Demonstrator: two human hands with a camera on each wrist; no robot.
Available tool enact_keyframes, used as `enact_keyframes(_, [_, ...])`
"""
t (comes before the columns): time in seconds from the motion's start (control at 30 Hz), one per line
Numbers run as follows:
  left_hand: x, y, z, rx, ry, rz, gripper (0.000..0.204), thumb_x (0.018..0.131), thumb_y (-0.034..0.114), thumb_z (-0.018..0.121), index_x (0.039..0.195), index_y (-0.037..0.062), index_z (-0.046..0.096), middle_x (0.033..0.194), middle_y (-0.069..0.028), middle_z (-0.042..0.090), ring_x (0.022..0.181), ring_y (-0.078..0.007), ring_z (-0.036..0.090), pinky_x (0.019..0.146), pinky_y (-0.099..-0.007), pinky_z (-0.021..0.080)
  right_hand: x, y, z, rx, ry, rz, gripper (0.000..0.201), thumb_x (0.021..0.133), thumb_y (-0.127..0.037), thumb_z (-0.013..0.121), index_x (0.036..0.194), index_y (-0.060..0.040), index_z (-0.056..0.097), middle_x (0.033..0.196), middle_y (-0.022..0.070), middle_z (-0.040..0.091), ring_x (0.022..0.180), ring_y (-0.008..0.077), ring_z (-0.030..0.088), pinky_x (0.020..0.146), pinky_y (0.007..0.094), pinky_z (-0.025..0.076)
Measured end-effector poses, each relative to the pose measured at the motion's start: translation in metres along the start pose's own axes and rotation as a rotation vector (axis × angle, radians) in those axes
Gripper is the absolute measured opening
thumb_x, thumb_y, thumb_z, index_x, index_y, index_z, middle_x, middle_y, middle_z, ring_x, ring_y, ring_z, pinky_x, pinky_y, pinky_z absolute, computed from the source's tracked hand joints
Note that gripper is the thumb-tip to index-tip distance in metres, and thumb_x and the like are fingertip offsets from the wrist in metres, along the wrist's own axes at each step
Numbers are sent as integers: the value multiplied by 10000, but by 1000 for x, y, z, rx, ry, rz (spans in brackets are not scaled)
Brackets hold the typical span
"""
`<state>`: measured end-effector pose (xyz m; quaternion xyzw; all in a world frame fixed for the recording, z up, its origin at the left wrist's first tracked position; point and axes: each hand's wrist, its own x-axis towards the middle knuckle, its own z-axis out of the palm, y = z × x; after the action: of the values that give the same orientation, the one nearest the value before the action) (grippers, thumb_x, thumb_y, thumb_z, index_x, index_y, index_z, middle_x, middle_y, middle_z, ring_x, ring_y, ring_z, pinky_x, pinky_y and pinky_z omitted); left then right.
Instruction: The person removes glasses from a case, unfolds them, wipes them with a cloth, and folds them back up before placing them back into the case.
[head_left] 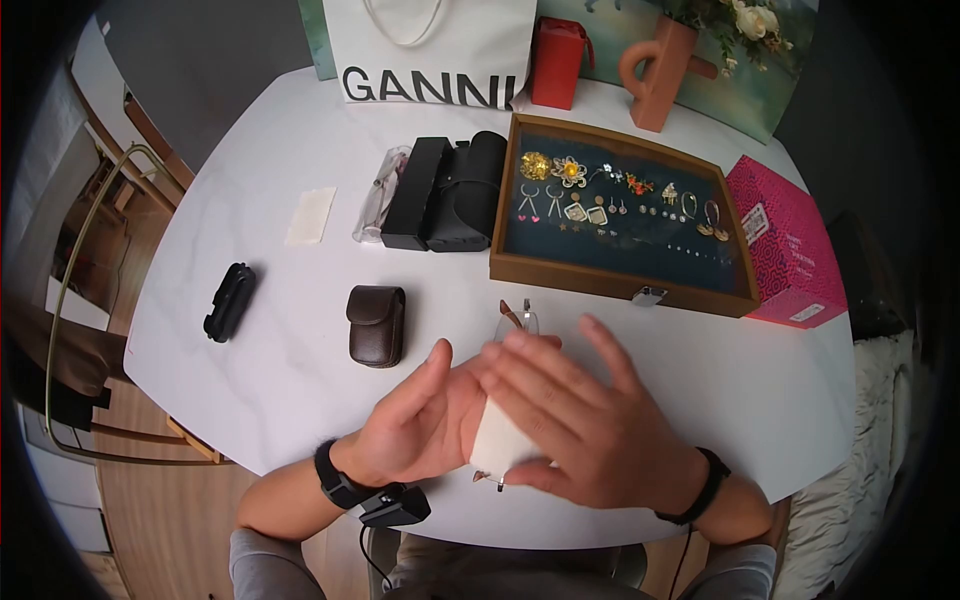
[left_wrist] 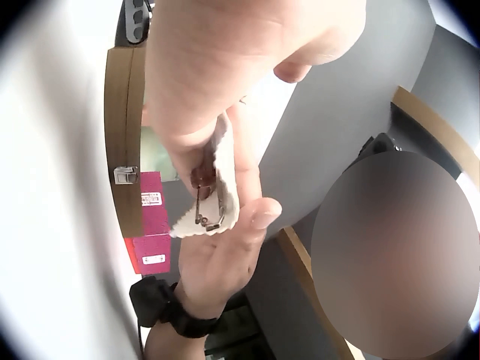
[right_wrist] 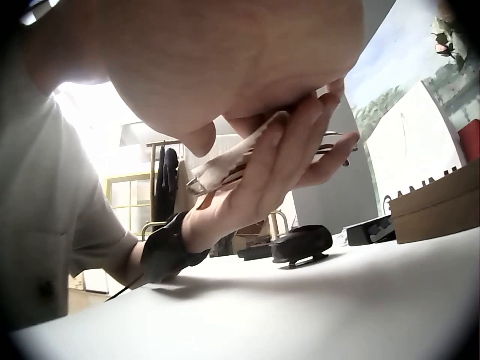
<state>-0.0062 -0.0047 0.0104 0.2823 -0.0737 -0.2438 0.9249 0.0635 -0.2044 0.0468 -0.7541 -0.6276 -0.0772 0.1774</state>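
My left hand (head_left: 425, 415) is palm up with its thumb raised apart from the fingers, carrying a pair of glasses (head_left: 522, 318). A pale cloth (head_left: 500, 440) with a wavy edge lies over the glasses. Flat on top, my right hand (head_left: 590, 430) presses the cloth with outstretched fingers. Beyond the fingertips a lens and a brown temple tip stick out; most of the frame is hidden. A metal hinge shows under the cloth (left_wrist: 227, 169) in the left wrist view. From the right wrist view, the left fingers run along the side of the cloth (right_wrist: 225, 166).
Left of my hands stand a brown leather case (head_left: 377, 328) and a black case (head_left: 232, 302). Farther back are a pale cloth or paper piece (head_left: 311, 216), a black box (head_left: 418, 195), a glass-lidded jewelry box (head_left: 600, 280), a pink box (head_left: 795, 250) and a white bag (head_left: 430, 50).
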Motion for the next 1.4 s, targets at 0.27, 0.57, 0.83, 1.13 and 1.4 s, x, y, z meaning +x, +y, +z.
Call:
enact_keyframes(0.27, [-4, -1, -3, 128, -121, -104, 853, 1015, 639, 234, 1577, 42, -1, 1584, -118, 288, 1447, -255, 352, 1157, -409, 338, -1, 8, -7, -87, 78, 143, 668, 952, -514, 519, 1279, 67, 557, 1361, 210, 546, 1349, 328, 461, 1128, 582, 269])
enact_keyframes(0.57, [-3, 1, -2, 209, -50, -130, 945, 970, 710, 250, 1561, 1, 49, 1532, -138, 361, 1371, -223, 437, 1102, -379, 381, -2, 9, -4, -67, 7, 23, 630, 984, -513, 473, 1275, 36, 575, 1359, 180, 567, 1322, 321, 498, 1132, 547, 261])
enact_keyframes(0.83, [-6, 0, 5, 222, 81, -169, 1032, 924, 780, 257, 1551, -28, 121, 1539, -139, 379, 1354, -229, 468, 1076, -386, 405, -2, 2, -1, 19, 16, -17, 571, 966, -450, 520, 1250, 43, 571, 1333, 185, 567, 1307, 316, 500, 1128, 552, 277])
enact_keyframes(1.13, [-5, 2, 9, 165, 75, -129, 1014, 925, 785, 218, 1546, -14, 164, 1542, -149, 380, 1387, -255, 437, 1124, -405, 352, 0, 6, -7, -28, 89, 109, 568, 946, -437, 549, 1258, 37, 569, 1358, 175, 561, 1335, 313, 476, 1130, 545, 278])
enact_keyframes(1.4, [2, 6, 7, 91, 105, -14, 1032, 914, 799, 229, 1562, 2, 121, 1580, -201, 296, 1434, -324, 373, 1165, -457, 313, -3, -7, 8, 21, 22, -70, 490, 903, -384, 605, 1195, 10, 632, 1344, 149, 578, 1338, 281, 481, 1137, 521, 299])
